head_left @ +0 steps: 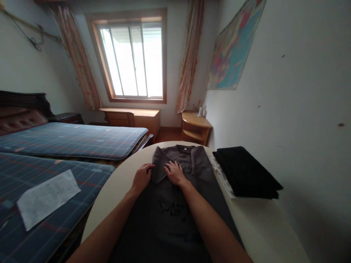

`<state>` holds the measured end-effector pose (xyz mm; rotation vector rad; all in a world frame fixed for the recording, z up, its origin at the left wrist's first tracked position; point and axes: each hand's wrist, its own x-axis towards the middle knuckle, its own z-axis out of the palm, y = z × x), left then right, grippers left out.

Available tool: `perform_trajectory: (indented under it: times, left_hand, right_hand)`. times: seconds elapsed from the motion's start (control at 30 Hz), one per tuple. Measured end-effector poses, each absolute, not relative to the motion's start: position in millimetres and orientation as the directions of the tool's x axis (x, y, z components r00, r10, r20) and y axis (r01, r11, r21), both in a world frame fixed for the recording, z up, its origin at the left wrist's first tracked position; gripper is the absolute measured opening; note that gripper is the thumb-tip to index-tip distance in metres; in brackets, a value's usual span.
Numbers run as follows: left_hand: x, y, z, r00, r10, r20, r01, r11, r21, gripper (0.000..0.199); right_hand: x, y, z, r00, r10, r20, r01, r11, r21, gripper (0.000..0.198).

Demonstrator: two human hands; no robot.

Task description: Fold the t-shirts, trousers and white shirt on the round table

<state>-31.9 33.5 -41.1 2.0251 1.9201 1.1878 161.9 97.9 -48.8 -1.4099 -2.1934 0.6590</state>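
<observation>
A dark grey T-shirt (175,212) with black lettering lies on a pale rounded table (109,197), its collar at the far end. Both long sides are turned inward over its middle. My right hand (174,173) rests flat on the shirt's upper part, fingers spread, beside the left folded-in flap. At the left edge of that flap is my left hand (142,178), its fingers loosely bent and touching the cloth. No cloth shows gripped in it. My forearms cover parts of the shirt's lower half.
A stack of folded black cloth (246,171) lies on white material (223,177) at the table's right, near the wall. Plaid mattresses (90,140) are on the left, one bearing a paper sheet (49,199). Beyond stand a wooden desk (145,113) and a corner shelf (196,120).
</observation>
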Motion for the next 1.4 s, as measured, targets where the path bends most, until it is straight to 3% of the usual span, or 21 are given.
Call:
perform_trajectory:
  times: [0.23, 0.47, 0.63, 0.8, 0.87, 0.97, 1.07, 1.17, 1.27, 1.4]
  left_hand:
    - [17, 16, -16, 0.162, 0.916, 0.368, 0.859, -0.314, 0.404, 0.025]
    - [47, 2, -25, 0.363, 0.907, 0.212, 0.869, -0.412, 0.274, 0.024]
    - [47, -5, -27, 0.385, 0.895, 0.223, 0.845, -0.44, 0.305, 0.028]
    - [42, -15, -22, 0.316, 0.928, 0.196, 0.91, -0.355, 0.215, 0.028]
    - [41, -16, -20, 0.297, 0.935, 0.191, 0.91, -0.338, 0.241, 0.032]
    - [43, -13, -16, 0.265, 0.926, 0.27, 0.857, -0.355, 0.373, 0.038]
    - [52, -10, -8, 0.218, 0.909, 0.355, 0.758, -0.387, 0.525, 0.04]
    - [64, -12, -5, 0.264, 0.897, 0.354, 0.65, -0.436, 0.623, 0.041]
    - [71, -18, -12, 0.363, 0.873, 0.324, 0.619, -0.486, 0.616, 0.038]
    - [70, -26, -30, 0.405, 0.871, 0.279, 0.739, -0.492, 0.461, 0.044]
  right_hand:
    - [168, 123, -22, -0.288, 0.935, 0.207, 0.624, 0.347, -0.7, 0.043]
    - [162, 123, -21, -0.296, 0.933, 0.205, 0.667, 0.356, -0.654, 0.053]
    - [158, 116, -26, -0.265, 0.944, 0.195, 0.722, 0.329, -0.608, 0.057]
    - [154, 117, -32, -0.178, 0.963, 0.203, 0.724, 0.267, -0.635, 0.051]
    - [153, 122, -31, -0.131, 0.97, 0.206, 0.704, 0.237, -0.67, 0.059]
    - [153, 135, -26, -0.073, 0.97, 0.233, 0.651, 0.224, -0.725, 0.068]
    - [161, 151, -21, -0.053, 0.965, 0.256, 0.601, 0.235, -0.764, 0.065]
    - [177, 163, -24, -0.046, 0.975, 0.218, 0.584, 0.204, -0.785, 0.059]
    - [194, 168, -35, -0.043, 0.987, 0.158, 0.594, 0.152, -0.79, 0.06]
    - [205, 168, -47, -0.044, 0.991, 0.126, 0.614, 0.126, -0.779, 0.058]
